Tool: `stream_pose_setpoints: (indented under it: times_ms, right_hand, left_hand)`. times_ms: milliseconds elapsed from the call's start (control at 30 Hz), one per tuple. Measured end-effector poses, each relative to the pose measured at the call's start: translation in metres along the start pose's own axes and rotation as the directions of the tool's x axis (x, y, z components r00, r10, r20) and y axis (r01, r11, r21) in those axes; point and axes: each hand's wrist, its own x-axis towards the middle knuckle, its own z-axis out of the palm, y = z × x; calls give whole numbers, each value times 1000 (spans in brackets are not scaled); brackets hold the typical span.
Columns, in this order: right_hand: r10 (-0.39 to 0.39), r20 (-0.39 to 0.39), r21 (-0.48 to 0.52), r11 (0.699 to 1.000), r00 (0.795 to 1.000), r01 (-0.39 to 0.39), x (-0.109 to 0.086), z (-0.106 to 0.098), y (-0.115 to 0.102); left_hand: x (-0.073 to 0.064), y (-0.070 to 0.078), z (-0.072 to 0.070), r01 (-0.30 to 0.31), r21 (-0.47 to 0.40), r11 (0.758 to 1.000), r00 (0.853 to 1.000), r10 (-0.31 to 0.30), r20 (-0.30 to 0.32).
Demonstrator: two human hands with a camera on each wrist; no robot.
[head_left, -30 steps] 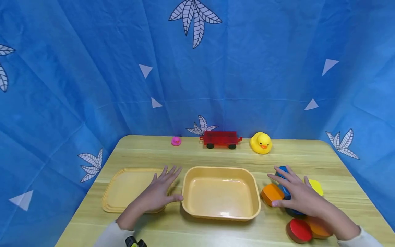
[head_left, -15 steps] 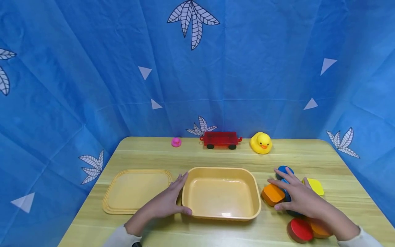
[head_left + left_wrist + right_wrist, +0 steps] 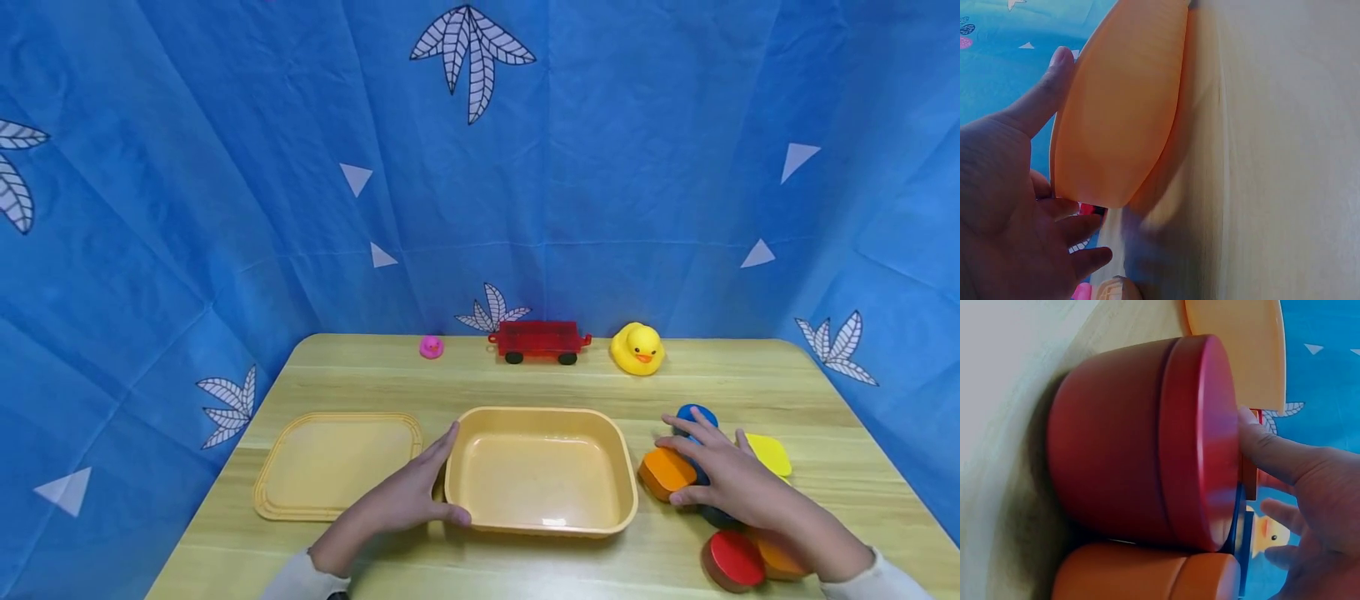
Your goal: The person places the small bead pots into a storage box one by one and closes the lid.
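Observation:
My left hand (image 3: 408,492) is at the left end of a cream-yellow rectangular container (image 3: 543,475). Its fingers lie extended along the side, thumb over the front corner. The left wrist view shows the thumb along the container's wall (image 3: 1125,106) and loosely spread fingers near its end. Palm down, my right hand (image 3: 727,475) spans the right side of an orange lidded tub (image 3: 667,472), fingers spread and relaxed. Under and around that hand stand blue (image 3: 697,414) and yellow tubs (image 3: 770,454). A red lidded tub (image 3: 1122,444) fills the right wrist view, below the thumb.
Left of the container lies a flat cream lid (image 3: 341,462). Along the table's back edge stand a small pink duck (image 3: 431,347), a red toy wagon (image 3: 537,340) and a yellow duck (image 3: 637,350). A second orange tub (image 3: 782,557) touches the red one. Blue cloth (image 3: 637,167) hangs behind.
My left hand has moved right from over the flat lid to the container's left end. My right hand stays almost in place beside the orange tub.

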Motion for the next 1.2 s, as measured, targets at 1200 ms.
stream_pose_setpoints:
  times_ms: [1200]
  right_hand:
    - [-33,-144,101,994,989,48,43,-5,-93]
  left_hand:
    - [1,-6,5,-28,-35,999,1000,27,-15]
